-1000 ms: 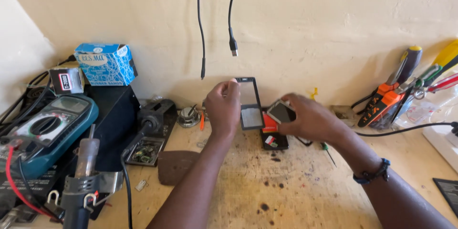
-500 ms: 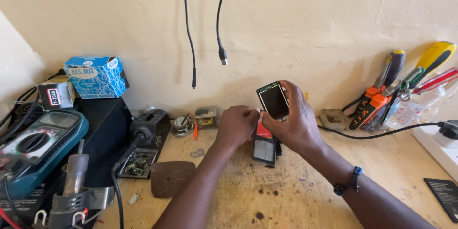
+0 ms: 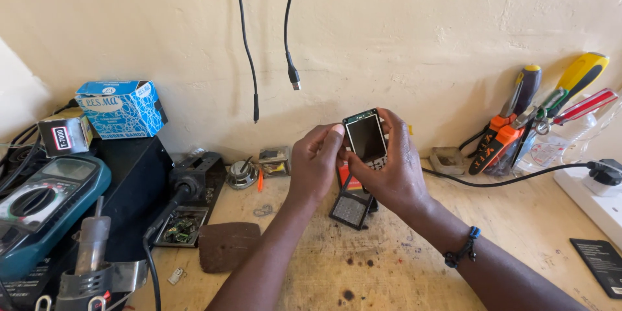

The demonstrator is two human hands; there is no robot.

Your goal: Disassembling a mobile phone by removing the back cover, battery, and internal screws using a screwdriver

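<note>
Two hands: both raised above the table (image 3: 402,272), meeting around one small phone assembly.
Right hand (image 3: 389,178): closed around the phone assembly (image 3: 365,137) from behind and below, fingers curled at its far edge, dark bead bracelet (image 3: 461,249) on the wrist.
Left hand (image 3: 315,163): fingertips pinched against the left edge of the same part, thumb near its upper corner.
Where the part is: held upright in the air, in front of the wall, above a keypad panel (image 3: 351,208) lying on the table.
Progress, as a judgement: the phone looks opened up, since the screen unit sits bare with a green board edge at its top and the keypad lies apart; whether it is being taken apart or put back I cannot tell.
What seems left: the separate pieces are not joined, and a red piece below the hands is mostly hidden.
Screen: flat, glossy, dark rectangle with a thin pale frame.
Keypad panel: dark rectangular frame, pale grid of small squares, lying tilted.
Table: pale raw wood, scratched, with dark burn spots.
Wall: cream plaster, rough, two black cables (image 3: 293,78) hanging down it.
Left side: teal multimeter (image 3: 45,204), blue cardboard box (image 3: 121,107), black block, small circuit board (image 3: 180,229), brown leathery pad (image 3: 227,245).
Right side: screwdrivers and cutters (image 3: 518,123) with orange, yellow and red handles leaning on the wall, white power strip (image 3: 593,197).
</note>
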